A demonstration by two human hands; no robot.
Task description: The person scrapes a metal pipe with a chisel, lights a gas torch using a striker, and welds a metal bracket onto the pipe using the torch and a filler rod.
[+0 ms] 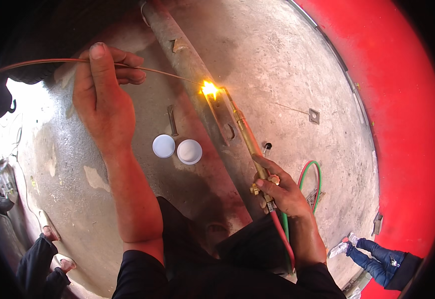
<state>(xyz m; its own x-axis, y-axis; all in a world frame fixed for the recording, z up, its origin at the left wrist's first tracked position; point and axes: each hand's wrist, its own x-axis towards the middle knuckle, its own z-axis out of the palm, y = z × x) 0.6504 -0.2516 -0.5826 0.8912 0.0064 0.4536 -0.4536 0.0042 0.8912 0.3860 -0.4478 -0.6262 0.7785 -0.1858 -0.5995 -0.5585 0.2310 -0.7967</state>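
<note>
My left hand (104, 99) is closed on a thin, copper-coloured brazing rod (170, 75), pinched between thumb and fingers. The rod's tip reaches a bright yellow flame (209, 89) on a long metal tube (190, 62) lying slantwise across the floor. Around the brass gas torch (248, 138) my right hand (286, 192) is wrapped, near its valve knobs. The torch nozzle points at the glowing spot, whose surface is hidden by glare. A red hose (281, 234) and a green hose (286, 229) run from the torch's lower end.
Left of the tube lie a white round container (189, 151), a white disc-shaped lid (163, 146) and a metal bolt or bar (172, 119). A small square metal plate (314, 116) lies to the right. Two other people's legs (374, 256) (38, 259) show at the lower edges.
</note>
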